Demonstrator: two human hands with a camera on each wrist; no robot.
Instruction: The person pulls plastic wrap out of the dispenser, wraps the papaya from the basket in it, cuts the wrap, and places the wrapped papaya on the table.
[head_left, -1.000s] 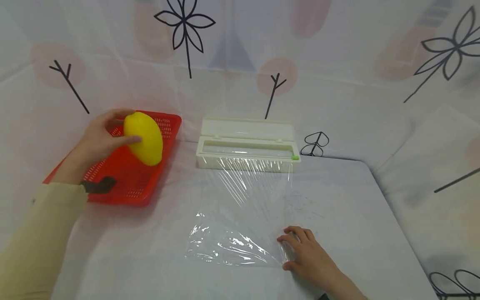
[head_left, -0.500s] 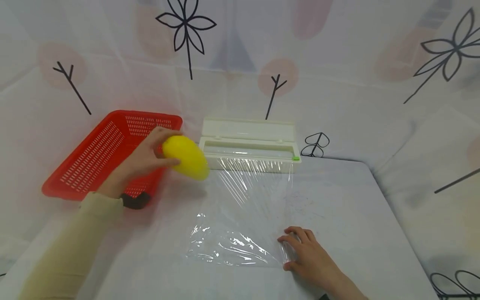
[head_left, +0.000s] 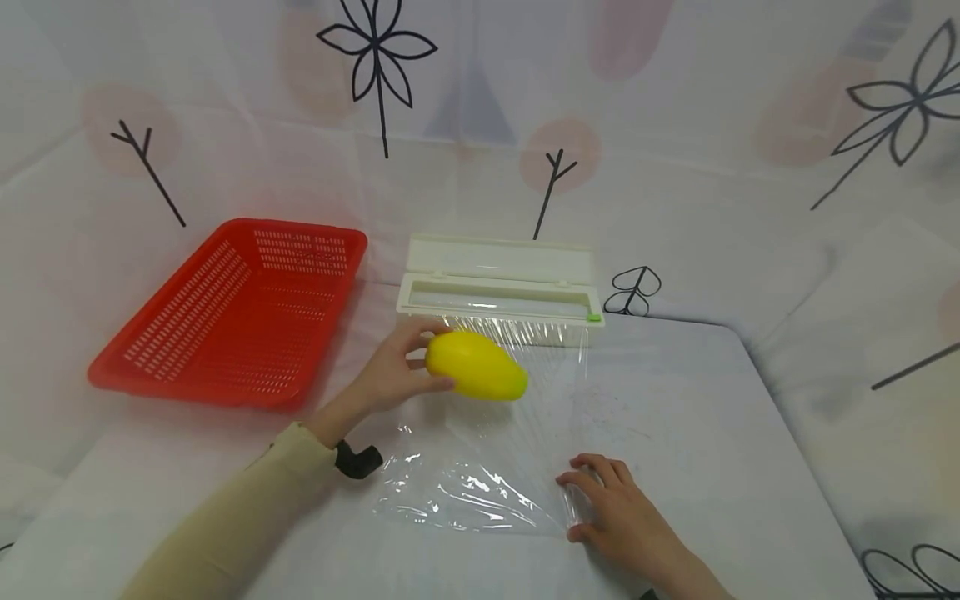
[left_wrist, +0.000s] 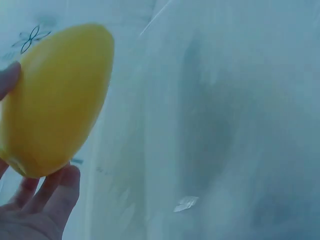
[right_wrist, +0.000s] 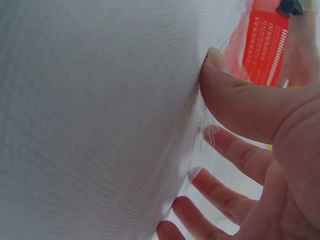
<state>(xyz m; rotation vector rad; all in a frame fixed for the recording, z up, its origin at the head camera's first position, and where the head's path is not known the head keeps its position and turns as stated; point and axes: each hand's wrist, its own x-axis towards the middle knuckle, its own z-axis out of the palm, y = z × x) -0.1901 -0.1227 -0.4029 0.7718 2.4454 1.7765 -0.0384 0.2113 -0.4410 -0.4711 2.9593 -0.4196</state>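
My left hand (head_left: 393, 371) grips a smooth yellow mango-shaped fruit (head_left: 476, 366) with a greenish tip, thumb on one side and fingers on the other. It is held over a sheet of clear cling film (head_left: 480, 487) spread on the table. In the left wrist view the yellow fruit (left_wrist: 60, 100) fills the left side. My right hand (head_left: 622, 517) holds the film's near right corner, which bunches between thumb and fingers. The right wrist view shows the thumb (right_wrist: 240, 100) and fingertips down at the white surface. The film runs out of a cream dispenser box (head_left: 498, 308) with its lid raised.
A red perforated plastic basket (head_left: 225, 333) stands at the left, with nothing inside it. A small green slider (head_left: 594, 317) sits at the dispenser's right end. Behind rises a white cloth (head_left: 675, 167) printed with flowers; the table's edge runs along the right.
My left hand has carried the yellow fruit from above the red basket rightward, to over the cling film. The right hand has stayed at the film's corner.
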